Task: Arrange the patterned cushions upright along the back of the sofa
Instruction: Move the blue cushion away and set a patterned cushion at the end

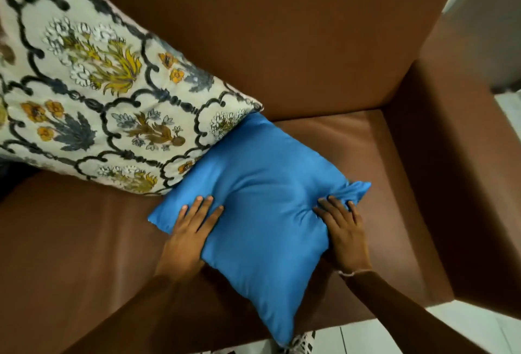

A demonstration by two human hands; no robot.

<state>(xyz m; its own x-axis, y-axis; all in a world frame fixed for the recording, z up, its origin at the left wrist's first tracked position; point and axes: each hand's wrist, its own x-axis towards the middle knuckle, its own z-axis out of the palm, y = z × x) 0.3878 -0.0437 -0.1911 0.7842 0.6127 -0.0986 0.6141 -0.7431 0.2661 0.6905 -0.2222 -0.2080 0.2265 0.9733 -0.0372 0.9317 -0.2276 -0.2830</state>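
Note:
A plain blue cushion (262, 207) lies on the brown sofa seat (79, 241), one corner hanging over the front edge. My left hand (191, 229) rests flat on its left side, thumb hidden beneath. My right hand (345, 236) grips its right edge and bunches the fabric near the corner. A large cream cushion (98, 94) with a dark lattice and yellow, orange and grey flowers leans against the sofa back (282, 29) at the left. Its lower right corner touches the blue cushion.
The sofa's right armrest (465, 184) rises beside the blue cushion. Pale floor tiles (451, 325) show at the lower right. A black-and-white patterned thing (303, 343) peeks out below the seat's front edge. A light wall (490, 15) stands behind the armrest.

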